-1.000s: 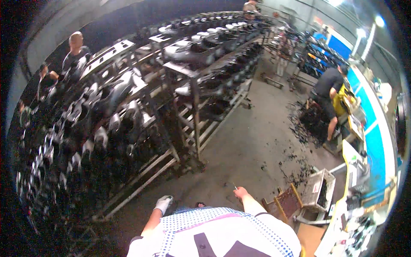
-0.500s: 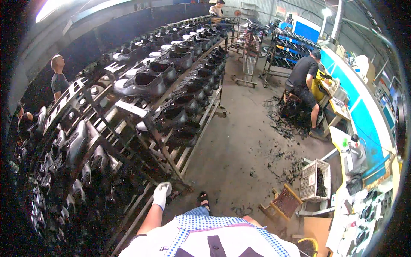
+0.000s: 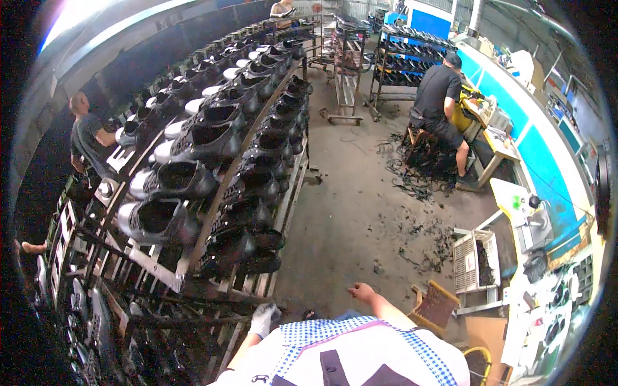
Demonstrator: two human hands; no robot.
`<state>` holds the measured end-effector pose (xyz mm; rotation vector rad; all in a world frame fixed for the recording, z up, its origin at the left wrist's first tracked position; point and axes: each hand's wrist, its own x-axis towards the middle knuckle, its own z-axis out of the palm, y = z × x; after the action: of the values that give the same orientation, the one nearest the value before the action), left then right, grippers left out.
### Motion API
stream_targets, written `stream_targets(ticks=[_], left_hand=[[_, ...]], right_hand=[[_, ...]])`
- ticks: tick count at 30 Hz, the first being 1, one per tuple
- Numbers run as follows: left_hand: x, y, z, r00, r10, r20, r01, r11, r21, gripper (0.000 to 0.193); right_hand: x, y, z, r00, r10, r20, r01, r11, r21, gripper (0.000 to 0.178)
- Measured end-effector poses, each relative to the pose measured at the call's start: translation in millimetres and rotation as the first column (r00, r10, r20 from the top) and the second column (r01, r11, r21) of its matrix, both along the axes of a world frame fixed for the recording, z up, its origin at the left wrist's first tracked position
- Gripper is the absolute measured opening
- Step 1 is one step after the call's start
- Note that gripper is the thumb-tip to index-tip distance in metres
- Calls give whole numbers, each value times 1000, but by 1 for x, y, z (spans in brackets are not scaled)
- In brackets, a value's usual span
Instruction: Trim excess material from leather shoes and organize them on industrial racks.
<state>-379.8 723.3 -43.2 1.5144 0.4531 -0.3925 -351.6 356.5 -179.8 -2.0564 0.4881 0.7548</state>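
Observation:
My left hand (image 3: 264,320), in a white glove, is low beside the near corner of a metal shoe rack (image 3: 154,269). Its fingers look loosely apart with nothing seen in them; whether they touch the rack is unclear. My bare right hand (image 3: 362,293) is out in front of me over the floor, a finger stretched leftward, and it appears to hold nothing. Rows of black shoes (image 3: 212,128) fill the rack's upper level. More dark shoes (image 3: 248,186) line the lower level on its aisle side.
A grey aisle floor (image 3: 328,238) runs ahead, with black scraps (image 3: 418,174) strewn right. A seated person (image 3: 438,96) works at a bench. Near me on the right are a stool (image 3: 438,305) and white crate (image 3: 476,257). Another person (image 3: 90,135) stands behind the rack. Farther racks (image 3: 347,71) stand ahead.
My view has shifted, so the rack's shoes look closer and the seated person farther left. My right hand has come into sight. My left hand appears lower and farther right in the picture.

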Motion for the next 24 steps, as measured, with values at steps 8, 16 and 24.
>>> stream_targets(ticks=[8,16,24], left_hand=[[85,-59,-77,957,-112,-267,56,976,-208,19],[254,-195,-60,982,-188,20,188,982,-20,17],[396,-300,-52,984,-133,-115,124,989,-82,18]], right_hand=[[24,-107,-102,952,34,-303,-93,979,-182,54],[165,-230,-111,979,-68,-194,35,985,-171,43],[350,-329,-74,997,-74,-9,71,982,-176,41]])
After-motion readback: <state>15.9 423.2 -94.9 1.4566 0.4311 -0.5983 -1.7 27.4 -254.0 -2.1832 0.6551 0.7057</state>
